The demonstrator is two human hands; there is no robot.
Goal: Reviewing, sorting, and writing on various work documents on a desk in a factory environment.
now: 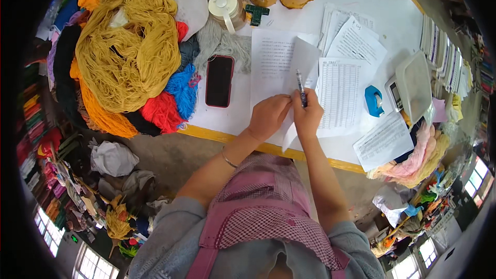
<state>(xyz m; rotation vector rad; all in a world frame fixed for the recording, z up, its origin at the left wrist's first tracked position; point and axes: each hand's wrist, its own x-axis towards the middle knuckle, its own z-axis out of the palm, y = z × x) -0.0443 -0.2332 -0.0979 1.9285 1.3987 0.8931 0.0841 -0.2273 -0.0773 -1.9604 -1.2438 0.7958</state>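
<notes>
Centre of frame: right hand (309, 114) grips pen (300, 81); left hand (269, 116) bunched at the curled sheet (306, 58), exact hold hidden. Possible trouble: uneven pull could crease the sheet; pen, gripped alongside, could stray-mark it.

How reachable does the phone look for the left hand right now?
Probably yes: the phone lies flat on the table, to the left of the left hand, with nothing standing between them. The hand seems busy with paper, though.
</notes>
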